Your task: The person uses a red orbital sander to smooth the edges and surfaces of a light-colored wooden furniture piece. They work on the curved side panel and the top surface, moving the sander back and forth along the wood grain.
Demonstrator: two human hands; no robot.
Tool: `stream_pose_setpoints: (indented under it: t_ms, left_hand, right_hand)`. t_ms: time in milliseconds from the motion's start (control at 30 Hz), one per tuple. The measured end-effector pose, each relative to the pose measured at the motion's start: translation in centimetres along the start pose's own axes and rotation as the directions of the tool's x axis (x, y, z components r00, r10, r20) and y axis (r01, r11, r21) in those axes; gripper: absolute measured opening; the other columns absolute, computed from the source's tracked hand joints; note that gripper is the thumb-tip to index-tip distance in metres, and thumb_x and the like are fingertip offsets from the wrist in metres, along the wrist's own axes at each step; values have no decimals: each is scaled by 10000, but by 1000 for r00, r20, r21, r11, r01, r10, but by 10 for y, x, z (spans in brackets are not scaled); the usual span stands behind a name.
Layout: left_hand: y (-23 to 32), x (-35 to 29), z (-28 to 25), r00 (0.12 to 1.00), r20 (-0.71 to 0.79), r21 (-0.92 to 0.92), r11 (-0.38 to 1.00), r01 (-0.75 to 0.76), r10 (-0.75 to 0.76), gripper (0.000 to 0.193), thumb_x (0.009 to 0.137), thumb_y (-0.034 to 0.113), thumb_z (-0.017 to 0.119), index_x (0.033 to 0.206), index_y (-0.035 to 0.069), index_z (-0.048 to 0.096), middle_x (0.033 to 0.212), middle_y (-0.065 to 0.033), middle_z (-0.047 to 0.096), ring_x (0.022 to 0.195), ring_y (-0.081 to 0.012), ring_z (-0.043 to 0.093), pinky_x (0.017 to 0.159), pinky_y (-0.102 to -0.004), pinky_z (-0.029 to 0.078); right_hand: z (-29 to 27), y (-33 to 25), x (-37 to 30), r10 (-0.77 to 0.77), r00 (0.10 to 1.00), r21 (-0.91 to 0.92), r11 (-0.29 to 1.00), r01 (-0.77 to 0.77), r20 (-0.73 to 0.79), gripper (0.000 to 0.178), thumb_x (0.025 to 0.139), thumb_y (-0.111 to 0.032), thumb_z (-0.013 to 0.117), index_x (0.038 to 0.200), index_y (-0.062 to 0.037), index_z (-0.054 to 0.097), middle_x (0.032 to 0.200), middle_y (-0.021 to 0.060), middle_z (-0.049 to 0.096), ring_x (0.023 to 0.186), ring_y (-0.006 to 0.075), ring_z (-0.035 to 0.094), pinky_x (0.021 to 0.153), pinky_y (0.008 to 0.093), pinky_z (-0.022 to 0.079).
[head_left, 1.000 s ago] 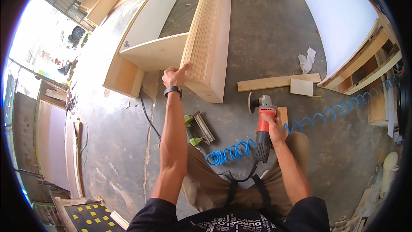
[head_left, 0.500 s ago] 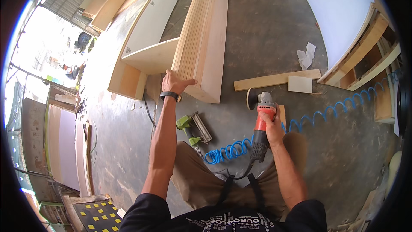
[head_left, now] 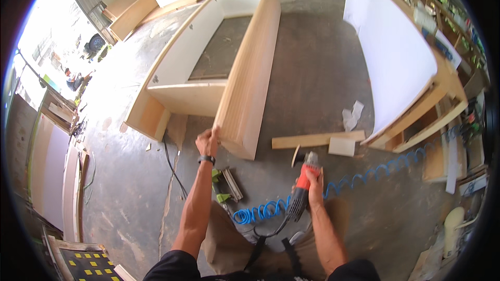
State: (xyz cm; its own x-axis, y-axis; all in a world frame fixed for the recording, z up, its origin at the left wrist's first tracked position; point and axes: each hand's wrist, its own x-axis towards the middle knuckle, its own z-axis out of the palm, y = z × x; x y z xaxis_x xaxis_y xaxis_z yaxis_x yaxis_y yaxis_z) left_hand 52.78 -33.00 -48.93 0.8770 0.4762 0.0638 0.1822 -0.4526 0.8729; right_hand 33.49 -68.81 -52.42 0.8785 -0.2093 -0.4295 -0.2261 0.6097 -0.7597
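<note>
My right hand [head_left: 315, 187] is wrapped around the red and black body of an angle grinder [head_left: 308, 176]. The grinder's round disc [head_left: 296, 156] points up and to the left, apart from the wood. With curled fingers, my left hand [head_left: 208, 142] grips the near corner of a pale wooden cabinet [head_left: 245, 109] lying on the floor. The top of that side has long grooves or layered edges running away from me. Below my left wrist, a green nail gun [head_left: 227, 184] lies on the floor, partly hidden by my forearm.
A coiled blue air hose [head_left: 263, 211] stretches rightward from the nail gun. A wooden strip [head_left: 317, 139], a small pale board [head_left: 342, 147] and crumpled paper [head_left: 352, 116] lie ahead. A white-faced cabinet [head_left: 388, 62] stands right. Far left, a person [head_left: 77, 79] sits low.
My view has tilted up, showing more of the cabinet's far end. My left hand has gone from spread on the cabinet's top to curled at its corner. The grinder remains in my right hand.
</note>
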Motion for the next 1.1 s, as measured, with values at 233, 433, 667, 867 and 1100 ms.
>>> stream_pose_setpoints:
  t_ms: [233, 433, 667, 867, 1100]
  left_hand:
    - [17, -21, -85, 951, -137, 360, 880, 310, -279, 246, 864, 275, 771, 957, 59, 843, 849, -204, 779, 809, -327, 780, 853, -428, 603]
    - [64, -162, -252, 863, 313, 456, 860, 228, -396, 277, 852, 323, 759, 991, 96, 837, 961, -188, 788, 924, -365, 768, 883, -436, 599]
    - [67, -373, -530, 595, 6, 555, 498, 666, -804, 313, 833, 347, 768, 1008, 99, 843, 963, -176, 798, 951, -366, 764, 883, -445, 598]
    - [26, -490, -660, 340, -182, 200, 304, 932, -923, 299, 842, 277, 793, 996, 24, 835, 909, -162, 814, 849, -273, 797, 871, -397, 611]
    - [-20, -477, -831, 543, -171, -37, 556, 830, -822, 292, 905, 218, 769, 1050, -32, 805, 872, -149, 808, 819, -222, 788, 794, -343, 609]
  right_hand:
    - [66, -69, -102, 268, 963, 244, 935, -258, -9, 505, 966, -435, 711, 1331, -164, 491, 916, 142, 653, 667, 305, 683, 585, 458, 613]
    - [143, -167, -233, 343, 910, 186, 934, -304, -232, 542, 943, -480, 724, 1337, -194, 486, 1003, 118, 610, 720, 284, 650, 607, 443, 596]
    - [249, -234, -317, 272, 939, -53, 956, -289, -212, 552, 947, -509, 657, 1353, -195, 453, 934, 95, 600, 678, 260, 644, 578, 419, 579]
    - [333, -193, -320, 278, 955, -46, 958, -284, -103, 522, 930, -470, 671, 1310, -168, 477, 924, 111, 598, 662, 270, 641, 554, 426, 583]
    - [483, -76, -354, 280, 960, -124, 952, -281, -29, 488, 950, -503, 691, 1259, -178, 497, 886, 105, 613, 668, 278, 666, 560, 414, 582]
